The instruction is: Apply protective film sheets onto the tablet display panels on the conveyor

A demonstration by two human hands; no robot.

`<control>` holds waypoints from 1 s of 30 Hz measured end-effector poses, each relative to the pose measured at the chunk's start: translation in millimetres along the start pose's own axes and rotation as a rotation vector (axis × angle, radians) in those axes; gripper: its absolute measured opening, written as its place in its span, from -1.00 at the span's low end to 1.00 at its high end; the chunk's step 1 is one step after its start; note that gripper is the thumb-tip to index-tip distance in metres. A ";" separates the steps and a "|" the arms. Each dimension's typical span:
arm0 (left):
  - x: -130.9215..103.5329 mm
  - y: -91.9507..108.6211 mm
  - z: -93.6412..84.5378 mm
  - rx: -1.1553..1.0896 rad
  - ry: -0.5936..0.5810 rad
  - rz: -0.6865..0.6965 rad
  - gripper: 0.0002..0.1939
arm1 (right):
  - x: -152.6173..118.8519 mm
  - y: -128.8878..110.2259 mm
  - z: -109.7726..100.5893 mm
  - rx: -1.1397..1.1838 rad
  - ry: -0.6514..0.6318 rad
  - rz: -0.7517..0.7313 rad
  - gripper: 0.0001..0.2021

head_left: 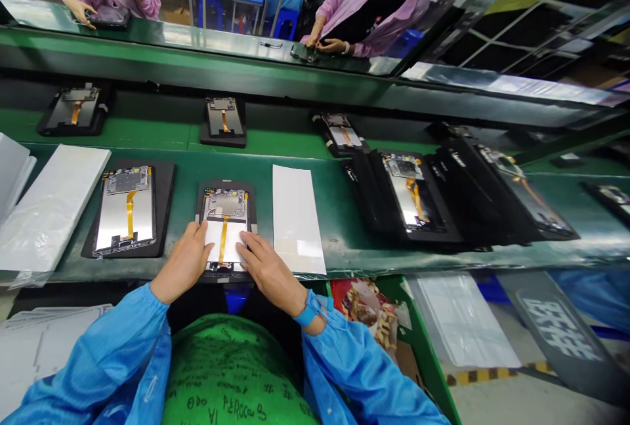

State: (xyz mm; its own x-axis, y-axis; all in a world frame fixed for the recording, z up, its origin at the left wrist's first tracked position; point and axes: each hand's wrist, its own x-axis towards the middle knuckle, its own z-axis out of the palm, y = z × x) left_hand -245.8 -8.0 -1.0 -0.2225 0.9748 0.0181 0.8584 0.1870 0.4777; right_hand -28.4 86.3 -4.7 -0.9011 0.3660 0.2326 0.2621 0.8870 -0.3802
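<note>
An opened tablet [226, 205], its circuit board at the top and an orange ribbon cable down the middle, lies on a dark pad before me. A white panel covers its lower part. My left hand [183, 261] grips the tablet's left edge, thumb over the white panel and fingers close together. My right hand [273, 272] rests on the right side with its fingers stretched and slightly apart. Left of it lies a second opened tablet [111, 215] on another dark pad. A white sheet [296, 215] is just right of my right hand.
A white stack [54, 208] lies at the left. Black covers with opened tablets [408, 192] crowd the right. Behind runs a green conveyor belt [170, 136] carrying more tablets. A green bin [418, 320] with scraps stands below the bench edge. Two people in pink work opposite.
</note>
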 end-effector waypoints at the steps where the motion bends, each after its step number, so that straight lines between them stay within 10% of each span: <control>1: -0.3 -0.1 1.2 0.008 0.004 0.001 -0.55 | -0.3 0.0 0.3 -0.006 0.001 -0.002 -0.64; 12: -8.0 9.5 2.6 0.240 -0.006 -0.089 -0.54 | -1.8 2.5 0.7 -0.105 -0.028 0.006 -0.62; 17: -15.6 -4.7 14.0 0.253 0.202 -0.166 -0.40 | -5.4 -1.8 -3.4 -0.053 -0.002 0.143 -0.58; 25: -25.4 -2.6 39.5 -0.408 0.400 -0.270 -0.44 | -16.0 -11.7 8.7 0.094 0.042 0.239 -0.52; 30: -4.4 28.2 27.0 -1.094 0.220 -0.445 -0.32 | -32.0 5.6 -32.3 0.154 0.055 0.244 -0.45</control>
State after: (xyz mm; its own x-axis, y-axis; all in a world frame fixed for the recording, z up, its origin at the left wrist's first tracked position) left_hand -208.1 -3.8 -11.4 -0.5655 0.7892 -0.2395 -0.1376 0.1960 0.9709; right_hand 13.0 88.7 14.6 -0.7966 0.5818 0.1643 0.4093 0.7190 -0.5617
